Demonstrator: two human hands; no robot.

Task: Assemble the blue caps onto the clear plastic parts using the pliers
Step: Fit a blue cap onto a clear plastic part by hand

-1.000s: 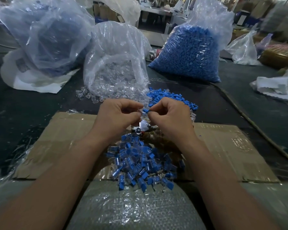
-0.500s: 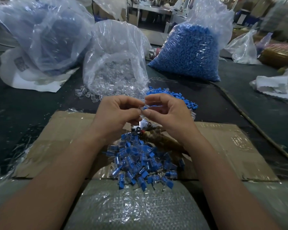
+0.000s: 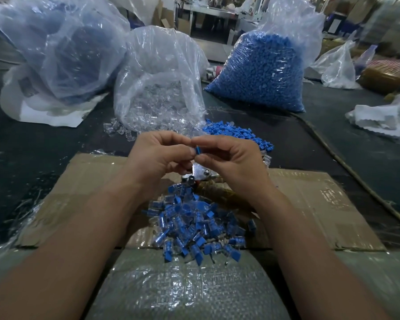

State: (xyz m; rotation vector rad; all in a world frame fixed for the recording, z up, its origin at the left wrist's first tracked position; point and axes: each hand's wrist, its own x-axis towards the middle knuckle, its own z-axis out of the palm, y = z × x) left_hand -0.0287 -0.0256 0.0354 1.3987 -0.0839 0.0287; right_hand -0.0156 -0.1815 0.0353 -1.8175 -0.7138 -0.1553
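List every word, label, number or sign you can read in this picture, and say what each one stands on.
No text in this picture can be read.
Dark printed patch on the white sack at far left: too blurred to read.
Faint marks on the cardboard sheet at right: too faint to read, and they may not be print at all.
Nothing else shows any lettering.

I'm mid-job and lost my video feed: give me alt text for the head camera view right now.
The left hand and right hand pinch a small blue cap between their fingertips above the pliers, which lie on the cardboard. Nearer the camera sits a pile of assembled parts; beyond are a bag of clear parts and a bag of blue caps.
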